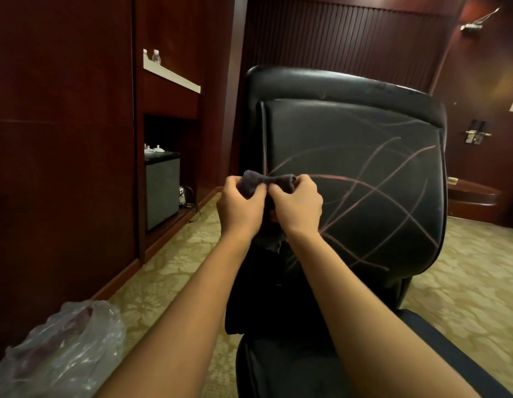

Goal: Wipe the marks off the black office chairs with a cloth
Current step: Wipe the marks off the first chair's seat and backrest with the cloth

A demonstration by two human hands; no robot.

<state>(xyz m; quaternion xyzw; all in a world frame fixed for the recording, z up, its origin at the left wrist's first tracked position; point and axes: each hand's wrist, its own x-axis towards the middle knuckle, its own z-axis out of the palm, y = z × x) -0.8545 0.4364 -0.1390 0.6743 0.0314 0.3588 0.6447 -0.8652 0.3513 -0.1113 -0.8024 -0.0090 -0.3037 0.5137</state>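
Your left hand (240, 206) and right hand (296, 206) both pinch a bunched dark cloth (266, 182), fingers curled round it, held just in front of the black office chair's backrest (364, 168). Pink marks (373, 185) cross that backrest. A crumpled clear plastic bag (63, 349) lies at lower left, contents unclear. Patterned carpet (464, 268) lies open to the right; wood cabinetry (63, 139) stands on your left.

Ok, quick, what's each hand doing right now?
Left hand: closed, pinching one end of the cloth.
Right hand: closed, pinching the other end of the cloth, in front of the chair.
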